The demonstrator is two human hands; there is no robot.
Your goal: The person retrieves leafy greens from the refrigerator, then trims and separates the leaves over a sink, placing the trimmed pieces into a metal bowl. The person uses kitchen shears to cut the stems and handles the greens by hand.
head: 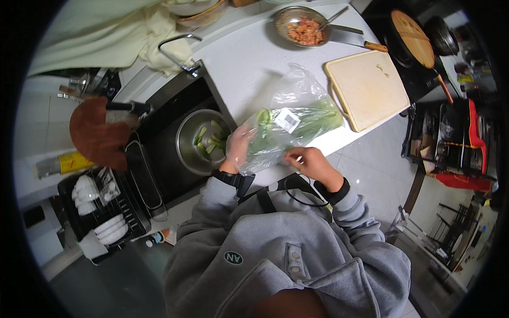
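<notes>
A clear plastic bag of leafy green vegetables lies at the counter's front edge, beside the sink. A white label with a printed code is on the bag. My left hand is inside the bag's mouth, seen through the plastic, next to the greens; its fingertips are blurred by the film. With bent fingers my right hand pinches the near edge of the bag. Left of the bag, a steel bowl holding several green leaf pieces stands in the dark sink.
A cutting board with small scraps lies to the right. Beyond it are a steel bowl of minced meat and a cleaver. A faucet rises behind the sink. A dish rack with white bowls stands at left.
</notes>
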